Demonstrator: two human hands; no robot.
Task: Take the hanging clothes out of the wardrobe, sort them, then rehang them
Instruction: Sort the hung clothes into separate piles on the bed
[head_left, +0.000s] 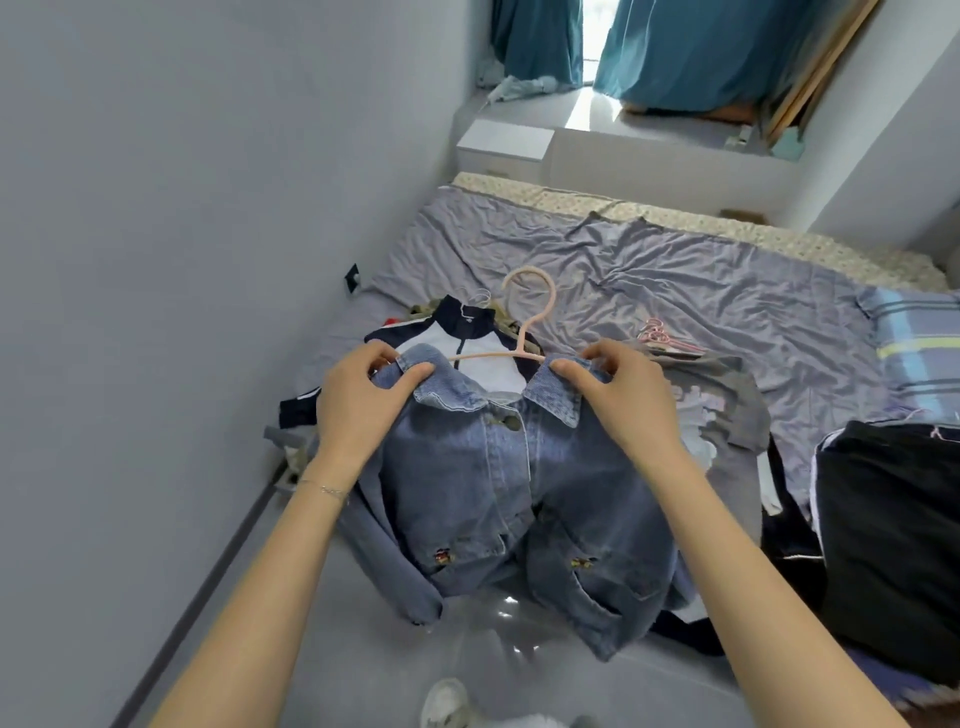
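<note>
A blue denim jacket (509, 499) hangs in front of me on a pale pink hanger (524, 317), its hook pointing up. My left hand (363, 400) pinches the jacket's left collar and shoulder. My right hand (618, 400) pinches the right collar and shoulder. Behind the jacket a navy and white zip jacket (467, 338) lies on the bed. A grey garment (727, 410) lies to the right of it, and black clothes (883, 535) are piled at the right edge.
The bed carries a wrinkled grey sheet (623, 270). Loose pink hangers (660, 335) lie on it and a striped blue pillow (919, 358) is at the right. A grey wall (182, 260) runs along the left. Teal curtains (691, 52) hang at the far end.
</note>
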